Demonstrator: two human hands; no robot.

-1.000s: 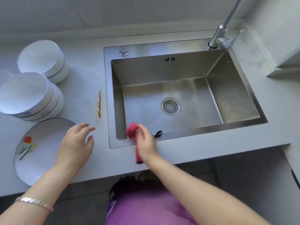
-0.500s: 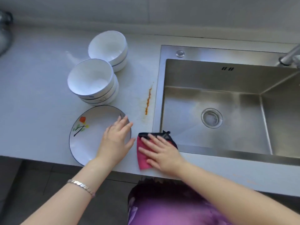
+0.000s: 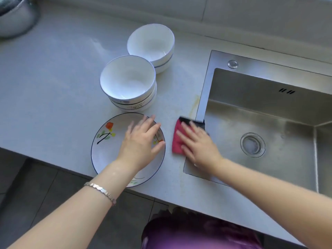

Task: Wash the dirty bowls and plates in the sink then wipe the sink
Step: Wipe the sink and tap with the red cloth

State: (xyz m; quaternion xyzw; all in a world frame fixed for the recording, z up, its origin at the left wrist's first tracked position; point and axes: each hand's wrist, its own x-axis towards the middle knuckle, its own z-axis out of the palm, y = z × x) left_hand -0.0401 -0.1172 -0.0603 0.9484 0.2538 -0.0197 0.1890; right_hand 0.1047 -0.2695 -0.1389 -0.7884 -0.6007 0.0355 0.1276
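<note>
Right hand is flat, fingers straight, pressing a pink cloth at the steel sink's 9 o'clock rim. Left hand, fingers spread, hovers over the round floral plate; glossy white stacked bowls sit at its 12 o'clock.

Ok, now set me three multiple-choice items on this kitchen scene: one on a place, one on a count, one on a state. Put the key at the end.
1. Where is the pink cloth?
A) on the floor
B) over the tap
C) across the sink's left rim, under the right hand

2. How many stacks of white bowls stand on the counter?
A) one
B) two
C) four

3. How does the right hand lie on the cloth?
A) flat, fingers straight
B) in a fist
C) pinching one corner

Key:
1 C, the cloth straddles counter and rim beneath the palm.
2 B, one stack stands behind the other.
3 A, the fingers spread flat over it.
</note>
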